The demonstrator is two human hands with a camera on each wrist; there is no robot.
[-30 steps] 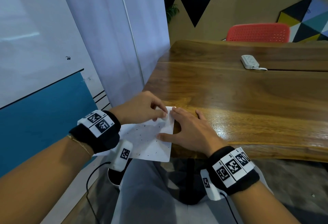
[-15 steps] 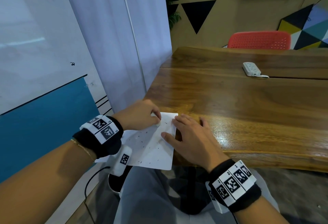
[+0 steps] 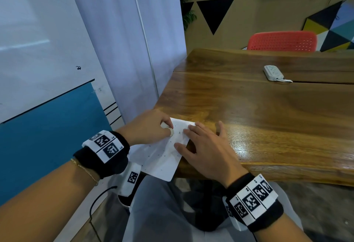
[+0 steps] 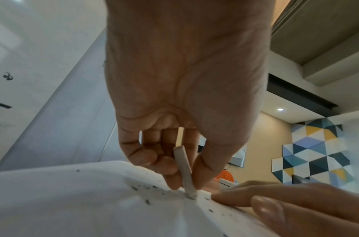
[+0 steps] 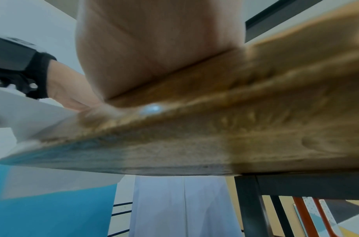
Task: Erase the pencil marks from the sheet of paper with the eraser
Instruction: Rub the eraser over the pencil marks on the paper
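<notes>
No brand or readable writing shows anywhere; the only printed patterns are the black-and-white square codes on the wristbands (image 3: 105, 146), and they carry no legible words.

The paper (image 3: 164, 155) lies on the near left corner of the desk (image 3: 258, 119), its near part hanging past the desk's edge. Short dark pencil marks and crumbs are scattered over it. The left hand (image 3: 147, 126) pinches the eraser (image 4: 184, 170) between thumb and fingertips, a thin pale slab held nearly upright with its lower end touching the paper close to the sheet's far edge. The right hand (image 3: 206, 149) lies flat with straight, spread fingers, pressing the paper's right side onto the desk and gripping nothing; the right wrist view is blurred and shows only the palm on the wood.

The desk is glossy brown wood with strong grain and a seam across its far part. On the desk, far right of the paper, rests a white power strip (image 3: 273, 72). Beyond the desk stands a red perforated chair (image 3: 281, 40). Behind it a tan wall bears black triangles and a multicoloured geometric panel. Left of the desk hang pale curtains (image 3: 124, 40) beside a white and blue panel.
</notes>
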